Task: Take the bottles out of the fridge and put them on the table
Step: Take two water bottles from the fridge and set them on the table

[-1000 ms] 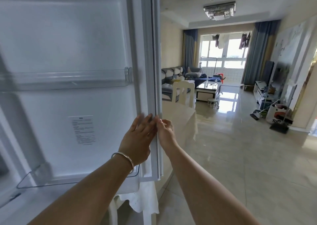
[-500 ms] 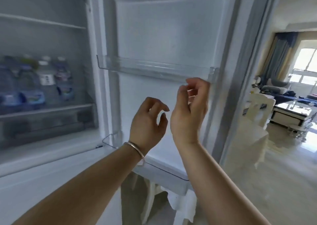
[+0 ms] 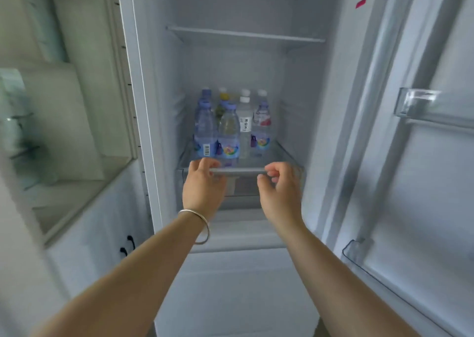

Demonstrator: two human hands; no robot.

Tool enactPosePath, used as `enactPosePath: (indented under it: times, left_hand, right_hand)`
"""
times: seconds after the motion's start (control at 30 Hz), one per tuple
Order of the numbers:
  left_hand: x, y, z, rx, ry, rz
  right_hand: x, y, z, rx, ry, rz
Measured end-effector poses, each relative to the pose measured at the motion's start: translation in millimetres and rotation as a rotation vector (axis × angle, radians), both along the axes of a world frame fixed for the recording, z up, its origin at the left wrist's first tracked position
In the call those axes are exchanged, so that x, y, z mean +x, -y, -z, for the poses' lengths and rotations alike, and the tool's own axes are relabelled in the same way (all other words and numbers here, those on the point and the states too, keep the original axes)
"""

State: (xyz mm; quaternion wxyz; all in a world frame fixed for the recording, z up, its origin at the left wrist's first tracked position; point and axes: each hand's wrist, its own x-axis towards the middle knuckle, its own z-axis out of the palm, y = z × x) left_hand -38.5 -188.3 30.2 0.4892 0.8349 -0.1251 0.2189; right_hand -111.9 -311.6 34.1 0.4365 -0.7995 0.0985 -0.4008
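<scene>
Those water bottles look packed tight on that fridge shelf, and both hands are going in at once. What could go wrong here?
The bottles stand close together, so pulling a front one may tip its neighbours over.

Neither the left hand nor the right hand holds a bottle yet; one in each hand would leave no hand free to steady the rest.

The open door stands close on the right, so an elbow might bump it.

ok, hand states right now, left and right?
Left hand: fingers loosely curled, holding nothing, in front of the shelf edge.
Right hand: fingers loosely curled, holding nothing.
</scene>
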Motion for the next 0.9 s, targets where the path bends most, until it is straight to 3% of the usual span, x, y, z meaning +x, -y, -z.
enactPosePath:
  times: [0.27,0.4,0.53,0.9]
  left_hand:
    - [138,-10,12,-0.085,-0.087,0.004]
    - [180,10,11,-0.182,-0.026,0.015]
    - [200,28,6,-0.360,0.001,0.021]
    - [238,51,20,-0.525,-0.048,-0.098]
  right_hand:
    - [142,4,7,0.084,-0.113,-0.011]
    - [196,16,7,0.144,-0.097,-0.059]
    - [234,24,9,0.201,-0.049,-0.127]
    - [282,32,28,0.300,0.136,-0.288]
